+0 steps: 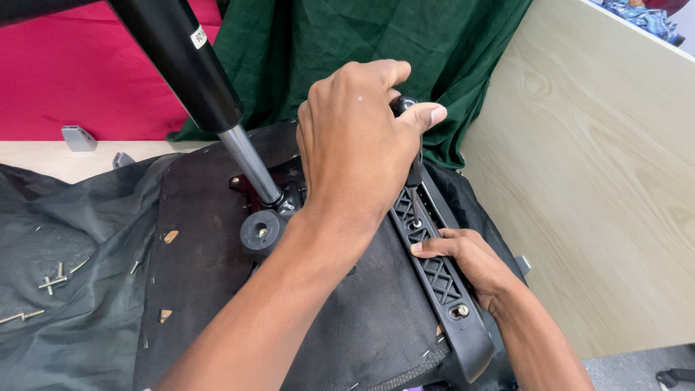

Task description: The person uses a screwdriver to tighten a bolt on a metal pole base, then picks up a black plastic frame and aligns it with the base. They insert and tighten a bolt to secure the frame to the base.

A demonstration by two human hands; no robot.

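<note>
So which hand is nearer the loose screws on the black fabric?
Left. The left hand grips a black tool above the seat's middle; the right hand rests on the armrest bracket, farther from the screws.

The left hand point(355, 145) covers whatever black tool point(402, 106) it grips, so only the tip shows at twelve o'clock. The gas cylinder point(181, 61) runs off the top edge. The small screws point(52, 281) at nine o'clock are too small to tell apart.
</note>
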